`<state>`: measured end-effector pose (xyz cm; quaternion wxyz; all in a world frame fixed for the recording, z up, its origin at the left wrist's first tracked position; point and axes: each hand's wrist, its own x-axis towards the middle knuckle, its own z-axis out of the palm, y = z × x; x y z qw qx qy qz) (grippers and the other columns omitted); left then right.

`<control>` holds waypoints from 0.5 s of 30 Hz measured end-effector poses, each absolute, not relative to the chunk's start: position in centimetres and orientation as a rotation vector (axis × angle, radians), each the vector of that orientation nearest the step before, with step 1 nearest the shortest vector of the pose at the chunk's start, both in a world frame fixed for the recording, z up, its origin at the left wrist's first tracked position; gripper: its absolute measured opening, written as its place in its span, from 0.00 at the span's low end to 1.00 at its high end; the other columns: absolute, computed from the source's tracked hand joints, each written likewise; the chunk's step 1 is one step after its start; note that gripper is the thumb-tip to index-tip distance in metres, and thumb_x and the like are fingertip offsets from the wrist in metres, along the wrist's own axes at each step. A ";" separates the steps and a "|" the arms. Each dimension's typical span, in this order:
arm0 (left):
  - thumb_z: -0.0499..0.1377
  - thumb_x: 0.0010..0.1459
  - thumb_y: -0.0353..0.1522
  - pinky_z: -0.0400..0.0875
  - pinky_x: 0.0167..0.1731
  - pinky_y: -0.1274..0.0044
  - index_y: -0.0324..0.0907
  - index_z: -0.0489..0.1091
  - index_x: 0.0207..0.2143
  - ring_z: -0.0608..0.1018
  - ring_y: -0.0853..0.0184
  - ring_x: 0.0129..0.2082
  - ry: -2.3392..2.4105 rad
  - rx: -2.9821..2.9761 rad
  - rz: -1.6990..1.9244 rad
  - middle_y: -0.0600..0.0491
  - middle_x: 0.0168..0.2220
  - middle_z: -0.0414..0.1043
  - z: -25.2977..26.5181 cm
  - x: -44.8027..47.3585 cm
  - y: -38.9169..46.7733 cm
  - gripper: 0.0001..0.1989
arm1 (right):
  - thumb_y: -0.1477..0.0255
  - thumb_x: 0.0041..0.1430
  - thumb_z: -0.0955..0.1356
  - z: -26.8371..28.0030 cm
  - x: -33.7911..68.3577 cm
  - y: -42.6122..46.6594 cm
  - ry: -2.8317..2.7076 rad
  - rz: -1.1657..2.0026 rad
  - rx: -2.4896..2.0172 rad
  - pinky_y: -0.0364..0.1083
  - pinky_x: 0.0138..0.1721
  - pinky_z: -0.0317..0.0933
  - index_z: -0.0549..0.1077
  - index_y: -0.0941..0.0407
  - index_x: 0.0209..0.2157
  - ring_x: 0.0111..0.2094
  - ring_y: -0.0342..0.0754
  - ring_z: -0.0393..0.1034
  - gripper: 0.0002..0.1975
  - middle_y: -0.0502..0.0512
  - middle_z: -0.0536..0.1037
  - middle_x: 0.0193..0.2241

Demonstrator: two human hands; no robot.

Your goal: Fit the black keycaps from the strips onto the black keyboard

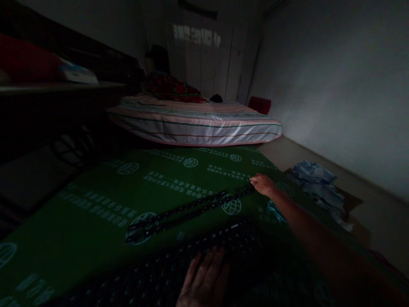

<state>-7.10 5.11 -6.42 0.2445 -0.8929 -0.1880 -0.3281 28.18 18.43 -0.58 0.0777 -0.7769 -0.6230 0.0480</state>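
Observation:
A black cloth [150, 270] with small white specks, perhaps a garment, is spread along the near side of a green board. My left hand [206, 275] lies flat on the cloth, its fingers stretched out. Farther off, my right hand [263, 184] pinches the right end of a long, thin black strap [204, 208] with white dots. The strap runs leftward across the board in two strands, which meet at a wider dark end. Whether strap and cloth are joined, I cannot tell. Dim light and blur hide the details.
The green board [96, 183] bears white globe marks and writing. Beyond it stands a mattress [198, 128] with a striped sheet and a red patterned blanket [172, 87]. A crumpled blue-white cloth [315, 177] lies on the right. Small blue item [275, 211] beside my right forearm; shelf [105, 86] at left.

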 end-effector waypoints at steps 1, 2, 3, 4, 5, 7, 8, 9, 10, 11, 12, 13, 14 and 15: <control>0.50 0.58 0.48 0.59 0.56 0.67 0.45 0.69 0.47 0.69 0.60 0.54 -0.517 -2.436 -0.890 0.48 0.53 0.70 -6.3 -7.1 5.1 0.23 | 0.72 0.60 0.63 -0.5 28.3 18.6 -1.860 0.145 -2.327 0.40 0.48 0.60 0.77 0.49 0.43 0.47 0.44 0.71 0.14 0.52 0.78 0.45; 0.50 0.58 0.48 0.59 0.56 0.67 0.44 0.70 0.47 0.69 0.60 0.54 -0.515 -2.433 -0.888 0.48 0.53 0.70 -6.1 -7.1 5.0 0.23 | 0.72 0.60 0.62 -0.4 28.4 18.7 -1.854 0.146 -2.328 0.40 0.48 0.60 0.77 0.50 0.44 0.47 0.45 0.71 0.14 0.52 0.78 0.46; 0.50 0.59 0.48 0.59 0.56 0.67 0.44 0.70 0.47 0.70 0.60 0.53 -0.513 -2.435 -0.879 0.48 0.52 0.70 -5.6 -7.2 4.9 0.23 | 0.73 0.60 0.62 -0.4 28.5 18.8 -1.848 0.146 -2.328 0.40 0.48 0.60 0.76 0.50 0.45 0.48 0.45 0.71 0.15 0.52 0.77 0.47; 0.50 0.59 0.47 0.59 0.57 0.67 0.44 0.70 0.47 0.70 0.60 0.53 -0.514 -2.443 -0.855 0.48 0.52 0.71 -5.1 -7.2 4.8 0.22 | 0.73 0.60 0.62 -0.3 28.6 19.0 -1.842 0.146 -2.329 0.40 0.48 0.61 0.76 0.50 0.46 0.49 0.45 0.71 0.15 0.52 0.77 0.47; 0.50 0.59 0.46 0.59 0.57 0.67 0.44 0.70 0.47 0.71 0.61 0.52 -0.504 -2.456 -0.825 0.48 0.51 0.71 -4.6 -7.3 4.6 0.22 | 0.73 0.60 0.62 -0.3 28.8 19.1 -1.837 0.146 -2.331 0.40 0.48 0.61 0.76 0.50 0.46 0.49 0.45 0.70 0.16 0.52 0.77 0.48; 0.51 0.60 0.45 0.60 0.56 0.69 0.44 0.70 0.48 0.71 0.61 0.52 -0.529 -2.519 -0.678 0.49 0.52 0.71 -3.5 -7.4 4.4 0.21 | 0.73 0.59 0.63 -0.2 29.0 19.5 -1.833 0.148 -2.338 0.40 0.49 0.61 0.75 0.49 0.47 0.49 0.45 0.70 0.16 0.50 0.77 0.48; 0.50 0.60 0.45 0.61 0.56 0.70 0.44 0.70 0.49 0.71 0.62 0.52 -0.542 -2.533 -0.645 0.49 0.53 0.70 -3.1 -7.4 4.3 0.21 | 0.72 0.59 0.64 -0.2 29.2 19.7 -1.837 0.153 -2.340 0.40 0.49 0.61 0.74 0.49 0.48 0.49 0.45 0.70 0.16 0.50 0.77 0.48; 0.50 0.60 0.45 0.61 0.56 0.70 0.44 0.70 0.49 0.71 0.62 0.52 -0.541 -2.540 -0.637 0.50 0.53 0.70 -2.8 -7.4 4.2 0.21 | 0.72 0.59 0.64 -0.3 29.3 20.0 -1.846 0.161 -2.341 0.41 0.49 0.61 0.74 0.48 0.48 0.49 0.45 0.70 0.16 0.49 0.77 0.47; 0.50 0.60 0.45 0.61 0.56 0.71 0.44 0.70 0.48 0.71 0.63 0.52 -0.539 -2.541 -0.650 0.50 0.52 0.71 -2.6 -7.4 4.2 0.21 | 0.72 0.58 0.65 -0.3 29.3 20.2 -1.859 0.171 -2.340 0.41 0.49 0.61 0.75 0.48 0.47 0.49 0.45 0.70 0.16 0.49 0.77 0.47; 0.50 0.61 0.44 0.60 0.56 0.71 0.45 0.70 0.48 0.71 0.63 0.52 -0.538 -2.542 -0.668 0.50 0.52 0.71 -2.6 -7.4 4.2 0.20 | 0.72 0.57 0.66 -0.3 29.4 20.5 -1.876 0.183 -2.337 0.41 0.48 0.61 0.75 0.48 0.47 0.49 0.45 0.71 0.16 0.48 0.78 0.47; 0.50 0.61 0.44 0.60 0.56 0.71 0.45 0.70 0.47 0.71 0.64 0.51 -0.535 -2.542 -0.688 0.51 0.51 0.71 -2.6 -7.4 4.3 0.19 | 0.72 0.57 0.66 -0.4 29.4 20.7 -1.894 0.195 -2.336 0.41 0.48 0.61 0.75 0.48 0.46 0.49 0.45 0.71 0.15 0.49 0.78 0.46; 0.50 0.61 0.43 0.59 0.57 0.72 0.45 0.70 0.47 0.72 0.64 0.51 -0.534 -2.542 -0.707 0.51 0.51 0.72 -2.7 -7.4 4.3 0.18 | 0.73 0.56 0.67 -0.4 29.5 20.9 -1.912 0.205 -2.335 0.41 0.48 0.62 0.76 0.48 0.46 0.48 0.45 0.71 0.15 0.49 0.78 0.46; 0.50 0.61 0.43 0.59 0.56 0.72 0.45 0.71 0.46 0.72 0.65 0.50 -0.532 -2.542 -0.716 0.51 0.50 0.72 -2.8 -7.3 4.3 0.18 | 0.73 0.55 0.68 -0.4 29.5 21.1 -1.930 0.213 -2.336 0.41 0.47 0.62 0.76 0.48 0.45 0.48 0.45 0.72 0.15 0.49 0.78 0.45; 0.50 0.61 0.42 0.60 0.56 0.72 0.45 0.71 0.46 0.72 0.65 0.50 -0.534 -2.545 -0.713 0.52 0.50 0.72 -2.8 -7.3 4.3 0.17 | 0.73 0.54 0.68 -0.5 29.5 21.3 -1.946 0.219 -2.338 0.41 0.47 0.62 0.76 0.48 0.44 0.47 0.45 0.72 0.15 0.49 0.79 0.45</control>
